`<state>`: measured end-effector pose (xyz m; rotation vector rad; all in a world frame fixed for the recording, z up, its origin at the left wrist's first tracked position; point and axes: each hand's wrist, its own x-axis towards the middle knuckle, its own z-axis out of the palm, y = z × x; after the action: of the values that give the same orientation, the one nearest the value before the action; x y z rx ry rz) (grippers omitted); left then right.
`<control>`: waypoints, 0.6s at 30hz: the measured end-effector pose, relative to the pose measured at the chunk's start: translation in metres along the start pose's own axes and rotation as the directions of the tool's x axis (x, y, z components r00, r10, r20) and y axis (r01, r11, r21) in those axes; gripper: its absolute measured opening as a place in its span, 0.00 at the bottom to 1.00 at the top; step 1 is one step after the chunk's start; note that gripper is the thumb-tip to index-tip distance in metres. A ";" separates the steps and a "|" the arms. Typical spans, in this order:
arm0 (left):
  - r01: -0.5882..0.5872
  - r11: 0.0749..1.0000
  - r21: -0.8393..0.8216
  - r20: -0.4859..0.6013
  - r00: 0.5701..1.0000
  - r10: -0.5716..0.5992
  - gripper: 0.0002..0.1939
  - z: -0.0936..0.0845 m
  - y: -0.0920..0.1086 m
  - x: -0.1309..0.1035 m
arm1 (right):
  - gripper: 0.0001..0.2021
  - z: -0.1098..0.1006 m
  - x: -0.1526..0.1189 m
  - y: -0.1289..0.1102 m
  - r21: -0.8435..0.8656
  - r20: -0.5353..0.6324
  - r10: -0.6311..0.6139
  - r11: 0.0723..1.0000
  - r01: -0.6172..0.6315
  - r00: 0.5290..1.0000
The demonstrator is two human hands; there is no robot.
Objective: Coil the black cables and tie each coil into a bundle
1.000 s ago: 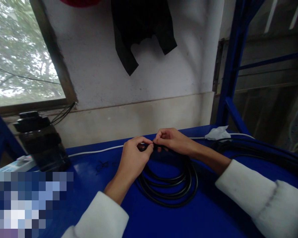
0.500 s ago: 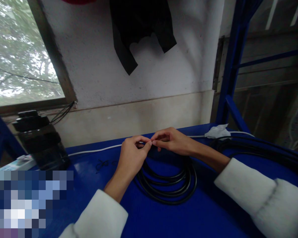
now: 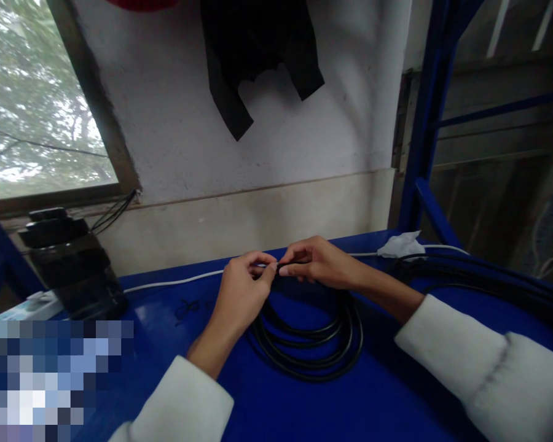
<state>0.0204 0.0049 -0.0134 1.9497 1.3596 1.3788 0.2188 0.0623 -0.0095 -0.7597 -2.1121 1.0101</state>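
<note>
A coil of black cable (image 3: 320, 362) lies on the blue table, its far side partly behind my hands. Above that far side, my left hand (image 3: 249, 285) is closed in a pinch, thumb against forefinger. Facing it, my right hand (image 3: 316, 263) also pinches, just right of the left fingertips. Between the fingertips runs a thin black strand (image 3: 291, 264), held by both hands; whether it belongs to the coil I cannot tell. Several thin black ties (image 3: 187, 309) lie loose to the left of my left hand.
A dark bottle (image 3: 74, 264) stands at the left by a white power strip (image 3: 32, 306). A white cable (image 3: 170, 283) runs along the back of the blue table (image 3: 276, 411). Crumpled white paper (image 3: 400, 245) and more black cable (image 3: 479, 279) lie at the right.
The fingertips have drawn slightly apart, and the black strand between them now shows more clearly. The coil stays put on the table; the view has shifted slightly.
</note>
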 end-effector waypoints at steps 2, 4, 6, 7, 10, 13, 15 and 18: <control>-0.155 0.977 0.150 -0.071 0.983 0.167 0.07 -0.002 0.005 -0.004 | 0.18 -0.003 0.001 0.003 0.031 -0.010 0.030 0.999 -0.030 0.999; -0.306 0.915 0.263 -0.082 0.938 0.337 0.05 -0.004 0.014 -0.011 | 0.19 -0.007 0.001 0.005 0.072 -0.025 0.061 0.996 -0.060 0.998; -0.386 0.880 0.275 0.005 0.916 0.400 0.02 -0.004 0.025 -0.023 | 0.19 -0.011 0.000 0.006 0.124 -0.048 0.101 0.988 -0.095 0.994; -0.417 0.867 0.274 0.072 0.907 0.414 0.04 -0.004 0.030 -0.030 | 0.19 -0.013 0.000 0.005 0.153 -0.060 0.125 0.982 -0.115 0.990; -0.531 0.807 0.257 0.237 0.844 0.480 0.13 -0.003 0.042 -0.050 | 0.18 -0.018 -0.003 0.000 0.231 -0.096 0.187 0.959 -0.161 0.978; -0.611 0.741 0.278 0.356 0.782 0.511 0.21 -0.001 0.044 -0.058 | 0.17 -0.022 -0.005 -0.004 0.262 -0.137 0.219 0.948 -0.178 0.966; -0.644 0.693 0.323 0.393 0.758 0.520 0.18 0.002 0.040 -0.058 | 0.16 -0.023 -0.005 -0.003 0.273 -0.166 0.233 0.945 -0.182 0.958; -0.680 0.624 0.386 0.422 0.731 0.536 0.16 0.006 0.033 -0.054 | 0.16 -0.021 -0.002 0.003 0.259 -0.189 0.232 0.949 -0.180 0.954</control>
<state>0.0395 -0.0560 -0.0179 3.0685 1.0197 0.9573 0.2372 0.0713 -0.0023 -0.9381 -1.7133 1.2090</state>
